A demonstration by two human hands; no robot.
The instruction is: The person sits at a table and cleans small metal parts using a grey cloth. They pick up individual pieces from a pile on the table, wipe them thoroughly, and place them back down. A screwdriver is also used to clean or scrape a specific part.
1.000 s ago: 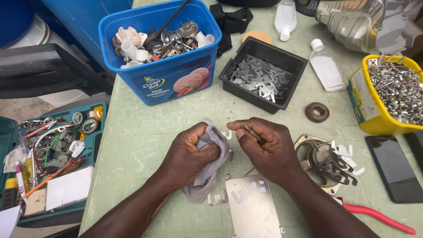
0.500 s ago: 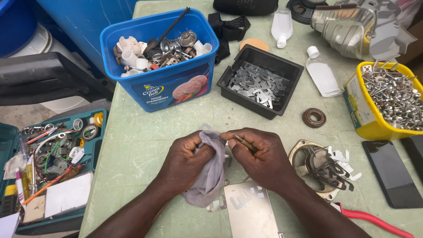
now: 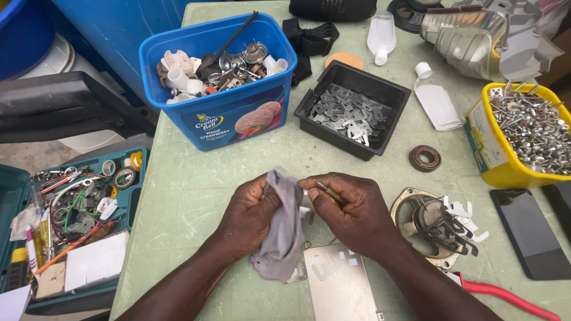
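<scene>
1. Head view: we are holding a grey cloth (image 3: 284,229) in our left hand (image 3: 253,214), the grip closed around its folds, just above the counter (image 3: 196,178).
2. Our right hand (image 3: 351,211) is pinching a small thin metal piece (image 3: 328,191) between thumb and fingers, the grip clamped on it, right beside the cloth.
3. We judge that the wiping of this piece is going on in the middle; whether it is already clean, we cannot tell.
4. Many flat metal pieces are lying in the black tray (image 3: 386,95) behind our hands, so much work seems to be remaining.
5. A flat metal plate (image 3: 339,285) is lying just in front of us, under our wrists.
</scene>
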